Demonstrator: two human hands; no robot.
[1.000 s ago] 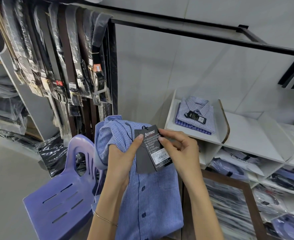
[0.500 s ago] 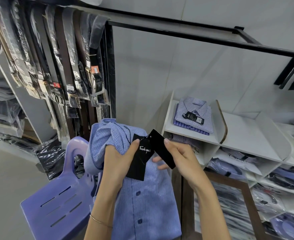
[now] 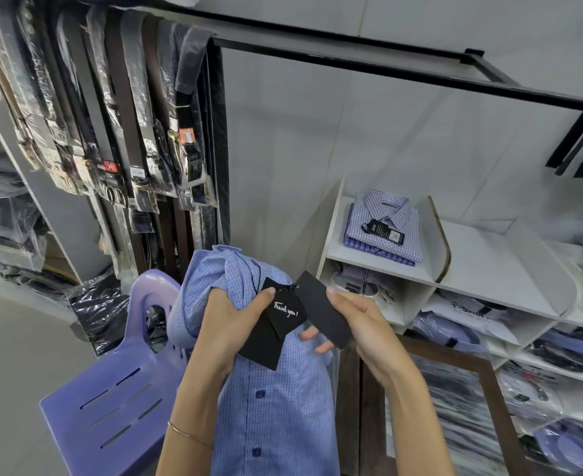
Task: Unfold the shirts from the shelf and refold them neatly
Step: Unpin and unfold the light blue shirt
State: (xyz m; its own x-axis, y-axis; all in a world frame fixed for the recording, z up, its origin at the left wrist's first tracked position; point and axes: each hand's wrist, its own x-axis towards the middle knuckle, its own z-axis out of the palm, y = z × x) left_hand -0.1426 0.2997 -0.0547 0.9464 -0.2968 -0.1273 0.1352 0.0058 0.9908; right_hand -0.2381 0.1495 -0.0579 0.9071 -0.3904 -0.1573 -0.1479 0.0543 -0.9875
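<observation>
While your left hand bunches the collar end of the blue checked shirt in a closed grasp, its thumb presses against the black hang tags strung from the shirt's neck. One tag faces you with "Thank you!" in white script; a second, plain one lies behind it. Your right hand pinches a third black tag between thumb and fingers, tilting it up and away from the others, all three joined at a short cord near their top corners. The shirt hangs down in front of you, buttoned, its dark blue buttons running down the placket toward the bottom edge of the view. A thin bracelet circles your left wrist.

Just behind the shirt, to the left, stands a purple plastic chair. To the right, a white shelf unit carries a stack of folded checked shirts at the left end of its top shelf, a black tag lying on the uppermost one. The compartments below hold more shirts, some in clear bags. Belts in plastic sleeves hang along the upper left.
</observation>
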